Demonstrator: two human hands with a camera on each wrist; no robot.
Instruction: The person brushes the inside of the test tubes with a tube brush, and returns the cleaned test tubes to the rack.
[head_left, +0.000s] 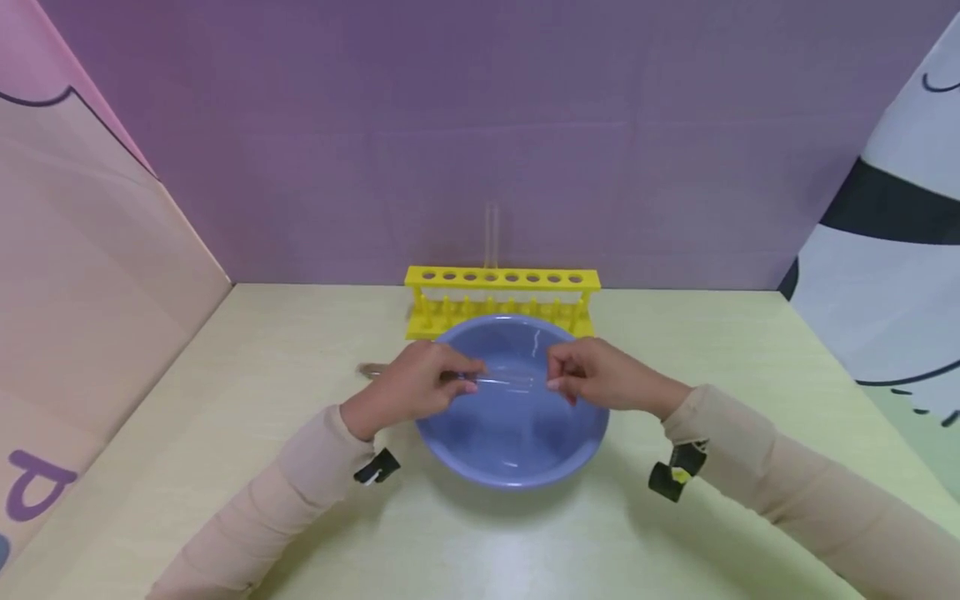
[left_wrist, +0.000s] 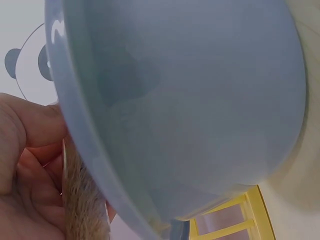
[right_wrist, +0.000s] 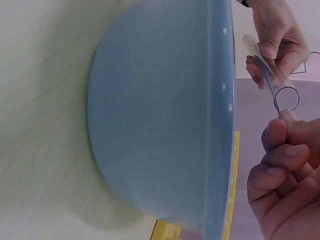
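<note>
My left hand point(head_left: 412, 379) grips a clear glass test tube point(head_left: 504, 381) above a blue basin point(head_left: 517, 467). Inside the tube is a test tube brush, whose brown bristles point(left_wrist: 85, 200) show beside the left fingers in the left wrist view. The tube's open mouth faces my right hand point(head_left: 603, 377). In the right wrist view, the right thumb and forefinger pinch the brush's twisted wire handle point(right_wrist: 276, 104) just outside the tube's mouth. The tube lies roughly level, its closed end sticking out to the left past the left hand.
A yellow test tube rack point(head_left: 502, 279) stands behind the basin, its lower front partly hidden by it. One clear tube point(head_left: 491, 237) rises from the rack. A purple wall point(head_left: 495, 125) closes off the back of the pale wooden table point(head_left: 300, 333).
</note>
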